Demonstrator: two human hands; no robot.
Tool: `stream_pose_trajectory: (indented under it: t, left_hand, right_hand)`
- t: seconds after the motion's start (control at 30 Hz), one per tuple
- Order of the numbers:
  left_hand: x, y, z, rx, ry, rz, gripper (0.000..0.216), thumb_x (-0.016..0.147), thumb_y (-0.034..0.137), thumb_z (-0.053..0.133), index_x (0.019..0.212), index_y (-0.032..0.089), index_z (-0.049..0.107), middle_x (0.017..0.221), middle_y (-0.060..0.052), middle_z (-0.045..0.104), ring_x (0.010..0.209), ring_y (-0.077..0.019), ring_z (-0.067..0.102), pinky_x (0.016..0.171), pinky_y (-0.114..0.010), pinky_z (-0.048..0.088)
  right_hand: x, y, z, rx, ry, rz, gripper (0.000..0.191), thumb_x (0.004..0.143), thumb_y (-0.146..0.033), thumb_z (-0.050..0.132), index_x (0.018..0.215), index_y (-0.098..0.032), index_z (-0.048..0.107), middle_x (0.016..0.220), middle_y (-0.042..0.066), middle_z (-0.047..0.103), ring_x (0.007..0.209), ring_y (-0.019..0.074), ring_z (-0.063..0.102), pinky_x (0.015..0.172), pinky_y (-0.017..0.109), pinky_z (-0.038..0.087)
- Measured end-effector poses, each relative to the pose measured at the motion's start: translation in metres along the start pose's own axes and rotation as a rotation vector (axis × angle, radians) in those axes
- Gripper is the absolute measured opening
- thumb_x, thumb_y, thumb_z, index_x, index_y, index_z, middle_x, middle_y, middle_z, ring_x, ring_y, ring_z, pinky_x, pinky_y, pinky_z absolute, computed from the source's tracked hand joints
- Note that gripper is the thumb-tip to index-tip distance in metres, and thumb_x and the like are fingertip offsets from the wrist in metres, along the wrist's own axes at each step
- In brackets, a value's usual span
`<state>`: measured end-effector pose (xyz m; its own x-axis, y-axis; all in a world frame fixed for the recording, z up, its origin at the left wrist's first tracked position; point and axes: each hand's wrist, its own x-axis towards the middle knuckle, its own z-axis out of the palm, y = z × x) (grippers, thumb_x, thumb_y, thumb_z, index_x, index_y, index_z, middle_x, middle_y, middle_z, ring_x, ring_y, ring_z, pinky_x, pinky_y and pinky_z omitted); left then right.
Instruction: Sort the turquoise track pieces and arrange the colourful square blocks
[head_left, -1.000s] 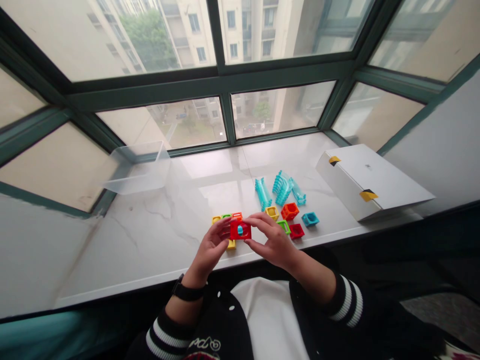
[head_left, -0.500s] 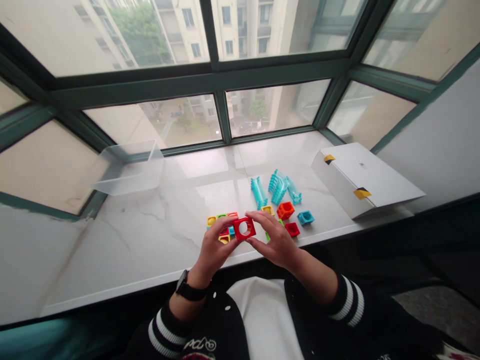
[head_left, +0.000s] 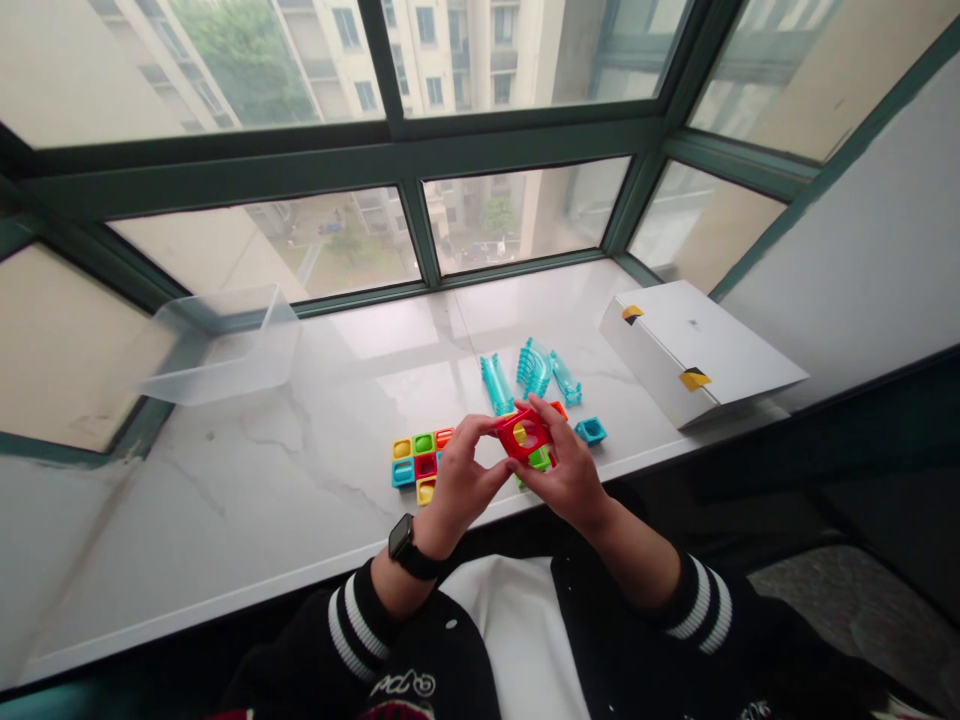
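Observation:
A red cube block (head_left: 513, 440) with a round hole is held up between my two hands, above the counter's front part. My left hand (head_left: 466, 470) pinches its left side with thumb and fingers. On the other side, my right hand (head_left: 564, 466) grips it the same way. Left of my left hand lies a joined group of coloured blocks, with a yellow block (head_left: 402, 448), a green block (head_left: 424, 442) and a blue block (head_left: 403, 473) among them. Behind and below my right hand, a green block (head_left: 539, 458) shows in part. A loose blue block (head_left: 591, 431) sits to the right.
Behind the blocks lie clear teal track pieces (head_left: 535, 368). A clear plastic bin (head_left: 225, 350) stands at the left by the window. To the right rests a white box (head_left: 705, 350) with yellow-black clips. The marble counter (head_left: 247, 500) ends at a front edge near my body.
Both hands have carried the red block slightly right, and it is now turned and tilted. The view has shifted a little, uncovering more of the joined blocks at the left.

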<state>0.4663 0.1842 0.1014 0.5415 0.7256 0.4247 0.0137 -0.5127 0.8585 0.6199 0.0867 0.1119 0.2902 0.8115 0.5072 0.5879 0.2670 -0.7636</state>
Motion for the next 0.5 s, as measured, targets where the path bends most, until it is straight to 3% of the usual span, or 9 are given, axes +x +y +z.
stream_pose_trajectory:
  t: [0.17,0.27,0.37,0.5]
  left_hand:
    - [-0.004,0.0,0.004,0.053,-0.153,0.048,0.051,0.087,0.024,0.078,0.135,0.028,0.062,0.132,-0.012,0.066,0.123,-0.0299,0.063,0.107,-0.046,0.051]
    - [-0.008,-0.012,-0.003,0.122,-0.155,0.038,0.053,0.091,0.027,0.075,0.142,0.028,0.058,0.135,-0.012,0.064,0.124,-0.0292,0.062,0.108,-0.046,0.05]
    - [-0.012,-0.039,-0.016,0.254,-0.121,0.003,0.042,0.097,0.027,0.065,0.138,0.027,0.06,0.136,-0.012,0.062,0.127,-0.0281,0.06,0.111,-0.045,0.048]
    - [-0.021,-0.089,-0.035,0.475,-0.097,-0.054,0.034,0.099,0.03,0.06,0.132,0.024,0.064,0.132,-0.013,0.062,0.124,-0.0301,0.06,0.11,-0.048,0.047]
  right_hand:
    - [-0.007,0.007,-0.017,-0.023,0.014,-0.016,0.072,0.09,-0.036,0.079,0.154,-0.026,0.048,0.144,0.013,0.066,0.131,0.0314,0.065,0.112,0.049,0.055]
    - [-0.01,0.017,-0.033,-0.093,0.037,-0.026,0.067,0.089,-0.038,0.079,0.15,-0.025,0.052,0.14,0.014,0.067,0.13,0.0331,0.065,0.112,0.052,0.054]
    - [-0.016,0.034,-0.052,-0.194,0.076,-0.002,0.065,0.09,-0.041,0.077,0.148,-0.023,0.055,0.137,0.016,0.066,0.13,0.0352,0.062,0.112,0.056,0.053]
    - [-0.031,0.059,-0.069,-0.234,0.059,0.066,0.069,0.089,-0.044,0.078,0.151,-0.024,0.053,0.133,0.015,0.066,0.122,0.033,0.066,0.106,0.052,0.056]
